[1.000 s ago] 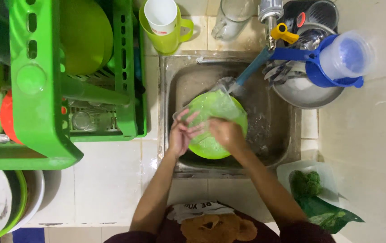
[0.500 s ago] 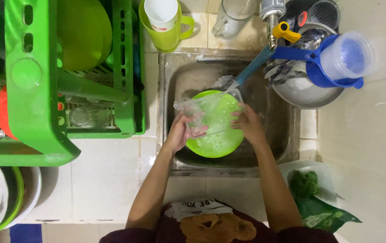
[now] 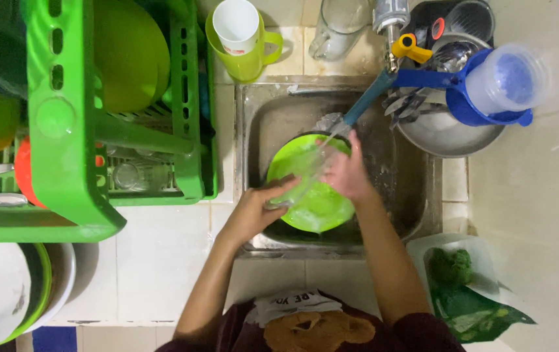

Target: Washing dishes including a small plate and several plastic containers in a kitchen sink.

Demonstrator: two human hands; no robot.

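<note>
While water is run from the tap hose [image 3: 365, 101] | green plate [image 3: 312, 189] is kept tilted over the sink [image 3: 397, 169] for draining | rim is gripped by left hand [image 3: 256, 208] fingers | right hand [image 3: 345, 173] is pressed flat, fingers released, rubbing its face.

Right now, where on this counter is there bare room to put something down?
Bare white tile lies between the green rack, the sink and the stacked plates. The pale counter right of the sink is free too. Behind the sink, cups and utensils crowd it; both hands and a green plate fill the basin.
</note>
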